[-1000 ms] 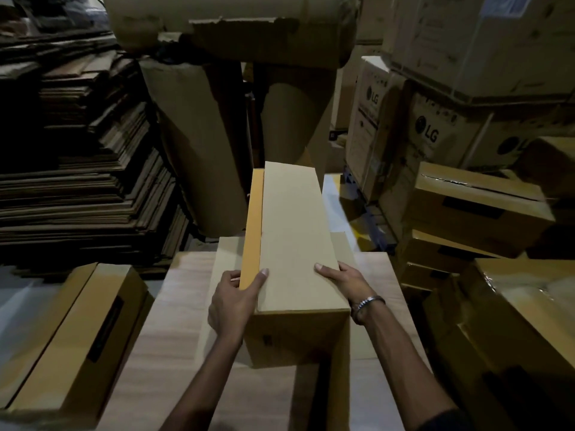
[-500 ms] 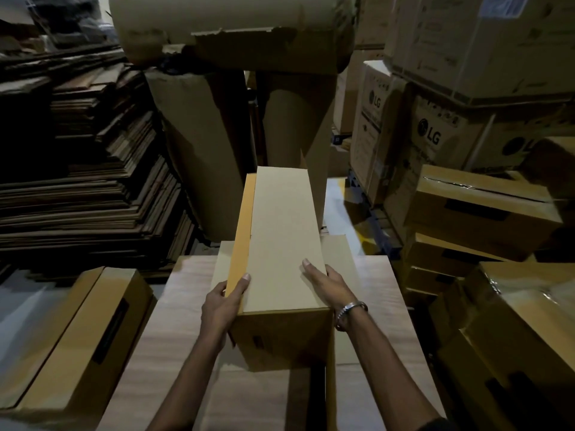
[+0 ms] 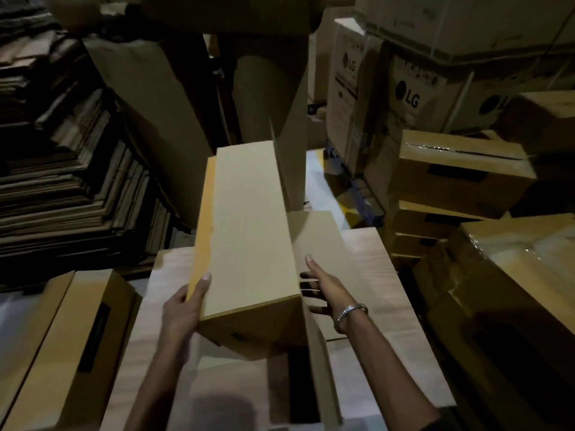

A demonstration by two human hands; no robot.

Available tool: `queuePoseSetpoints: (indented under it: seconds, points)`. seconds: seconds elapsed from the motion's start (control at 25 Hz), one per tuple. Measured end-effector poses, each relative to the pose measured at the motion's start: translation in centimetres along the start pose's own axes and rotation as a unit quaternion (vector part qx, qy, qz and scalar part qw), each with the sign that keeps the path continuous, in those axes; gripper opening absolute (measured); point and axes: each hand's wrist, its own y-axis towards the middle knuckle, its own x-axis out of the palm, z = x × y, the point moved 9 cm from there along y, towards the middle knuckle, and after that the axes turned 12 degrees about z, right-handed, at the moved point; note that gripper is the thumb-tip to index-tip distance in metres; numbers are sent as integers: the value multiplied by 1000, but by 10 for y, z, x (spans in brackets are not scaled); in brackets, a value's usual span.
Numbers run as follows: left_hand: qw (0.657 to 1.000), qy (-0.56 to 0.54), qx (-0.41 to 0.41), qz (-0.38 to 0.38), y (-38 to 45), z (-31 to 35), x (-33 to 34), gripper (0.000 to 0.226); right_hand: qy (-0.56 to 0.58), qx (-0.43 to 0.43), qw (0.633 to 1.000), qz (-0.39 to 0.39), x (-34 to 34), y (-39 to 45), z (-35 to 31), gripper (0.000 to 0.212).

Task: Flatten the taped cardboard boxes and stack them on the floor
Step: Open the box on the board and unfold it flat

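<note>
Cardboard box (image 3: 249, 231) tilted, left hand (image 3: 183, 309) grip clasping its near-left edge, right hand (image 3: 323, 286) open-fingered beside its right side.

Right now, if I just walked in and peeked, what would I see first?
First you'd see the long cardboard box in the middle, lifted above the wooden table, with the left hand gripping its near left edge and the right hand beside its right side. On the left is a tall pile of flattened cardboard, and on the right, stacked boxes marked LG.
</note>
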Motion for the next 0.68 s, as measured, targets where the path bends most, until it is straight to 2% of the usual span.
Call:
queuePoseSetpoints:
  seconds: [0.08,0.12,0.28,0.36,0.48,0.6,0.68]
  points:
    - [999,-30,-25,-11,11,-12,-22,57,-85,3,995,52,4,24,28,60]
    - [998,-41,-38,-14,14,-17,-34,51,-143,-4,987,74,6,40,41,65]
    - [998,-57,-37,-12,30,-25,-72,50,-370,6,918,141,9,91,88,98]
    - [997,-64,-40,-22,36,-33,-81,48,-389,-8,906,169,11,97,89,103]
    - [994,-86,-60,-28,38,-38,-90,39,-387,-57,898,203,19,99,75,82]
    - [989,-103,-104,-6,34,-48,-94,28,-363,-94,909,185,31,99,62,72]
    - [985,-115,-127,6,30,-53,-96,26,-335,-116,919,172,34,100,43,55]
